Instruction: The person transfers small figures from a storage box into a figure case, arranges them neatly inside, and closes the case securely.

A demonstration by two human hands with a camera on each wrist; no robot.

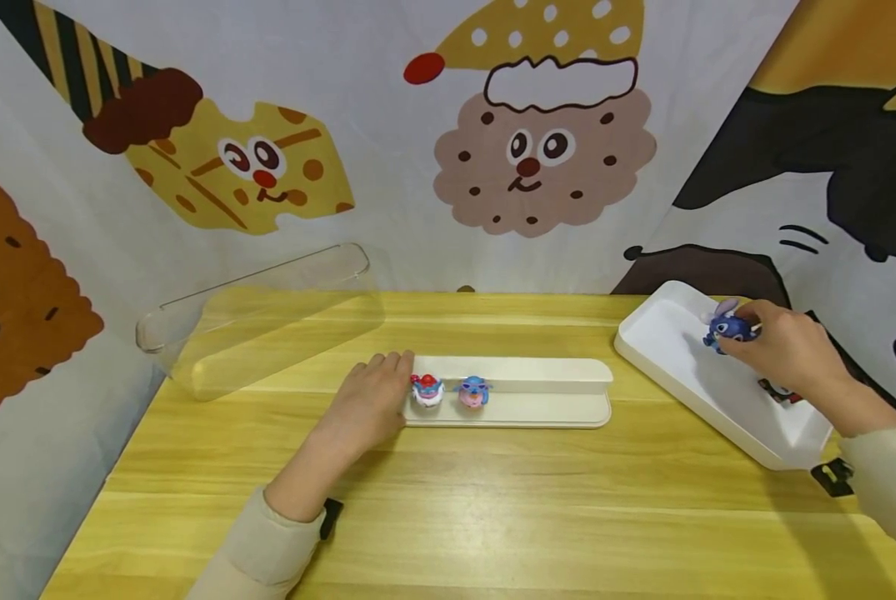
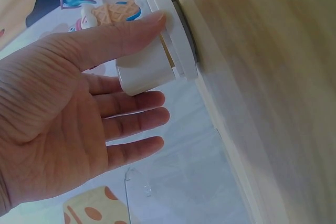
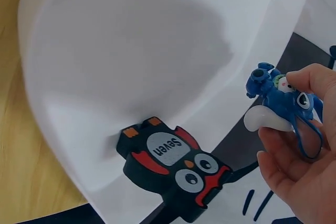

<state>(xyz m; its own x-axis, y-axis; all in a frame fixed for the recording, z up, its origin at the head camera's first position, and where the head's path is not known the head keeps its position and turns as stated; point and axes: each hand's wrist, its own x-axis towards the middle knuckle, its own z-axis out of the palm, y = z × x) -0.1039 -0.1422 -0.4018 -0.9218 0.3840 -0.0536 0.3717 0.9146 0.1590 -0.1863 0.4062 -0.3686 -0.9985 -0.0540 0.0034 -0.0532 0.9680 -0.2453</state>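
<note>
My left hand (image 1: pixel 373 392) is at the left end of a white two-step display stand (image 1: pixel 545 408), its thumb at the front edge and index finger at the back. The other fingers stretch out past the stand's end. Near that hand, a small figurine with a red top (image 1: pixel 427 391) stands on the stand, and a blue and pink figurine (image 1: pixel 473 392) is to its right. My right hand (image 3: pixel 310 166) pinches a blue long-eared figurine (image 3: pixel 283 100) between thumb and fingers, above a white tray (image 1: pixel 688 400). A black and red owl-shaped piece marked "Seven" (image 3: pixel 170 156) shows over the tray.
A clear plastic cover (image 1: pixel 267 325) stands at the back left of the wooden table (image 1: pixel 448 508). A cloth with cartoon prints (image 1: pixel 387 167) hangs behind and on both sides. The tray is at the right, close to the cloth.
</note>
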